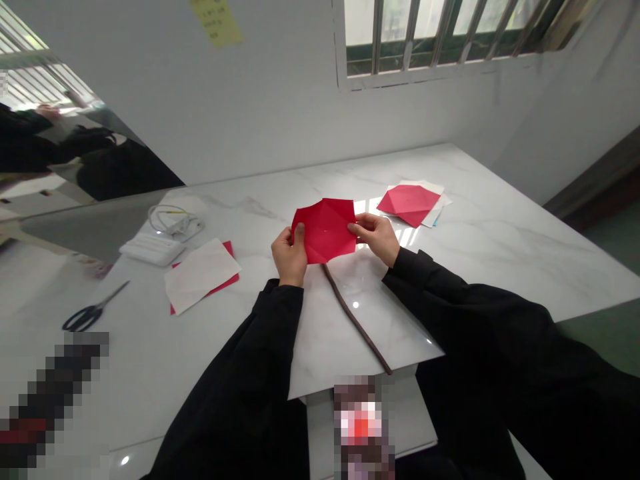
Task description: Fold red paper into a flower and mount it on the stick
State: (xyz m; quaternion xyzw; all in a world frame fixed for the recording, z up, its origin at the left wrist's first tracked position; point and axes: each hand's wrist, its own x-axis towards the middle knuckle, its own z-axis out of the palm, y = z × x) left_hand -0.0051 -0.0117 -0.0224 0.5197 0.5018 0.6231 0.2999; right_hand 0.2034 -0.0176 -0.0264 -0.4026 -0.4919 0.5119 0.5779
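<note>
A creased red paper (326, 230) is held up over the white marbled table (280, 333) between my two hands. My left hand (291, 255) pinches its left edge, thumb on the front. At the right edge, the thumb and fingers of my right hand (375, 235) grip the paper. Below the paper, a thin brown stick (355, 320) lies on the table and reaches the front edge; its far end is hidden behind the paper.
Red and white papers (411, 203) lie at the back right. To the left are a white sheet (200, 277) over red paper, a white device (153, 248) with a cable, and scissors (95, 313). A barred window is above; an open drawer sits below the front edge.
</note>
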